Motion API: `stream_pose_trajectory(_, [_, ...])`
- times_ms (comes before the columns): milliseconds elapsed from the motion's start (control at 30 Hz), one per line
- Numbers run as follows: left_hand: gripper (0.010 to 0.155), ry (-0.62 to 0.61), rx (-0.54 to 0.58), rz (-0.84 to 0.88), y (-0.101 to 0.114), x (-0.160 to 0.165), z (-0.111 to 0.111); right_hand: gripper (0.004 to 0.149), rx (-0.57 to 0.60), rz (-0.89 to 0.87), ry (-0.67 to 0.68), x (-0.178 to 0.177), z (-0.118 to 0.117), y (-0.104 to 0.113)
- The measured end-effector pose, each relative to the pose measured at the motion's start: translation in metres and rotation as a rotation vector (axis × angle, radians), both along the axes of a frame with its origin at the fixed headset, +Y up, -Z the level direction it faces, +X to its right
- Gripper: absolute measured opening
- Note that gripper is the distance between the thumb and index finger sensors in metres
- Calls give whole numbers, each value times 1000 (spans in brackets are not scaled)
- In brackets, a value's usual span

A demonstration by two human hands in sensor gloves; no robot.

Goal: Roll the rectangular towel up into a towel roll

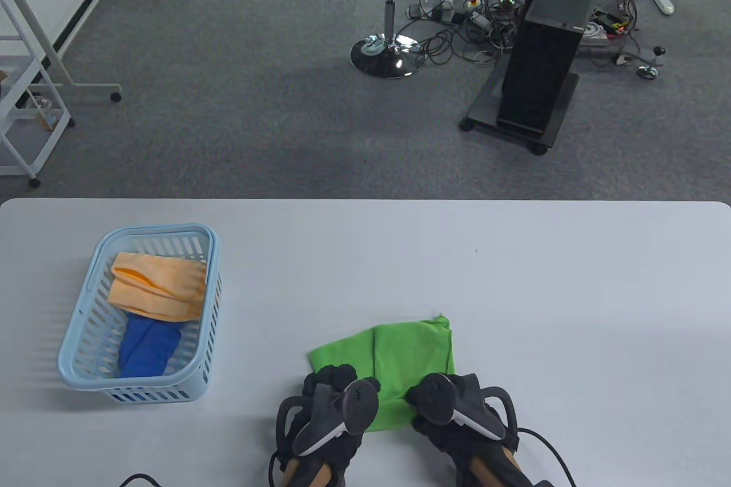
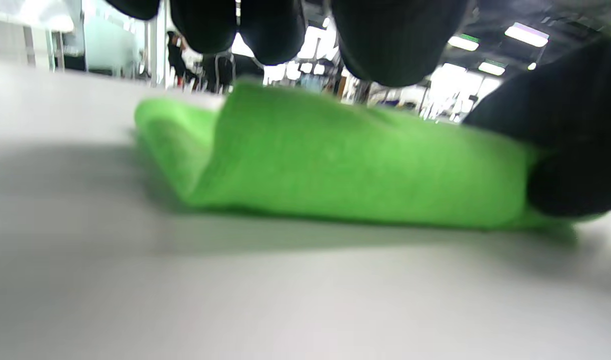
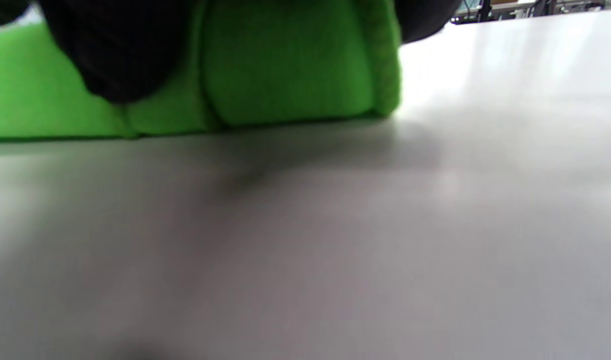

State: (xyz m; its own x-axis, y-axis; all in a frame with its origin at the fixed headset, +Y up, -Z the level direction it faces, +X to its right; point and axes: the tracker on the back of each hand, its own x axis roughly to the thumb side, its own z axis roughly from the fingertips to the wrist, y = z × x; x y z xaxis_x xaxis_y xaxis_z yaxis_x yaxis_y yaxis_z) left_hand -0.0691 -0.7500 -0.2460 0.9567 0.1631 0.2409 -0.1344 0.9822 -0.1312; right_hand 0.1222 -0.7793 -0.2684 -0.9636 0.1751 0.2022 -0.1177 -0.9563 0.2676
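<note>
Green towel point(image 1: 408, 355) sits at the near edge of the white table point(image 1: 571, 293), folded into a narrow rectangle with its long side running away from me, and the near end sits under both of my hands. It looks like thin microfibre: light, soft and limp, so I judge it will slump and unwind unless I keep the near edge pinned and the layers tight. The place to take it is along that near short edge, one hand at each corner, so the roll starts even. My left hand point(image 1: 334, 395) lies on the near left part with its fingers point(image 2: 385, 45) curled down over the cloth; in the left wrist view they hang just above the fold, and I cannot tell whether they actually pinch it. My right hand point(image 1: 451, 401) is on the near right corner, knuckles up, with a finger point(image 3: 120, 60) pressed into the fabric so it bulges on either side. Off to the left, well apart, a light blue basket point(image 1: 211, 264) holds an orange towel point(image 1: 160, 284) and a blue one point(image 1: 148, 347).
</note>
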Motion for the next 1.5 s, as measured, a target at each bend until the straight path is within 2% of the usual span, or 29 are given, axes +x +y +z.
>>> stream_pose_trajectory(67, [53, -60, -15, -44, -1, 8, 4, 58, -6, -30, -7, 2, -1, 0])
stream_pose_trajectory(133, [64, -95, -112, -124, -11, 15, 3, 57, -20, -41, -7, 3, -2, 0])
stream_pose_trajectory(200, [70, -107, -126, -183, -18, 19, 2, 56, -22, -47, -5, 4, -2, 0])
stream_pose_trajectory(400, [68, -104, -121, -175, -23, 18, -1, 54, -76, -86, 11, 6, -3, 0])
stream_pose_trajectory(500, [63, -91, -115, -144, -26, 17, -2, 53, -109, -107, 8, 7, -2, 1])
stream_pose_trajectory(633, [55, -95, -88, -89, -25, 15, -4, 55, -66, -98, -6, 9, -2, 3])
stream_pose_trajectory(800, [52, -76, -97, -60, -24, 10, -6, 65, 48, -108, -3, 13, 4, 20])
stream_pose_trajectory(867, [52, -67, -110, -46, -22, 8, -8, 68, 59, -142, 30, 12, 6, 23])
stream_pose_trajectory(933, [51, -62, -128, -19, -22, 6, -9, 71, 25, -139, 65, 10, 8, 20])
stream_pose_trajectory(1000, [51, -66, -141, -13, -22, 4, -10, 74, -25, -56, 99, 5, 9, 11])
stream_pose_trajectory(1100, [51, -50, -166, 18, -20, 2, -10, 75, -34, 45, 109, -2, 7, 0])
stream_pose_trajectory(1167, [52, -37, -151, 30, -17, 1, -8, 71, 15, 47, 85, -4, 6, -1])
stream_pose_trajectory(1267, [58, -17, -79, -1, -7, 1, -4, 65, 7, 49, 67, -5, 3, -2])
stream_pose_trajectory(1367, [50, -8, 49, -84, 3, 6, 3, 61, -6, 2, 56, -3, 1, -2])
stream_pose_trajectory(1433, [53, -48, 58, -82, 3, 11, 5, 61, -17, -8, 56, -1, 1, -2])
stream_pose_trajectory(1500, [63, -88, -2, -98, -2, 15, 5, 60, -25, -15, 56, 1, 0, -1])
